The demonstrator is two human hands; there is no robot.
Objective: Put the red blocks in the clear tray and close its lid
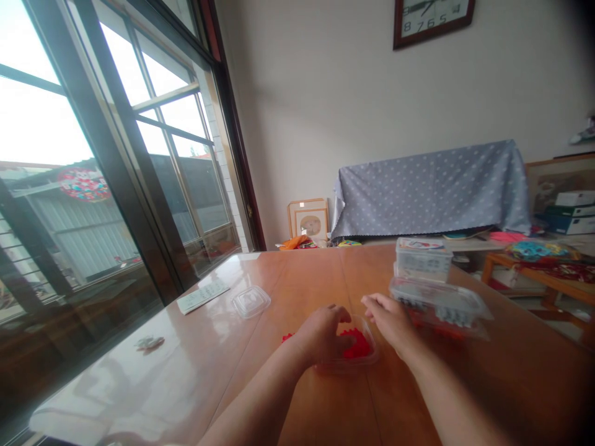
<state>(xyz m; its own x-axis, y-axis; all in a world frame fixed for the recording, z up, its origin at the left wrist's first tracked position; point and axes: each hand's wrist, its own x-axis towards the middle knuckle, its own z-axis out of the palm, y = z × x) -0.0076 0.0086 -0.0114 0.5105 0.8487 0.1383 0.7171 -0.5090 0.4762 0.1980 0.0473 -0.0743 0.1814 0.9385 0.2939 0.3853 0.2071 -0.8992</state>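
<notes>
Red plastic pieces fill a small clear plastic tub; left hand curls into it, right hand rests half-open on its rim, on the glossy wooden bench.

Left hand in clear tub of red pieces, right hand beside

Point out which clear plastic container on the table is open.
The small container with red pieces, under both hands. Its lid lies apart to the left; the larger containers to the right are closed.
</notes>
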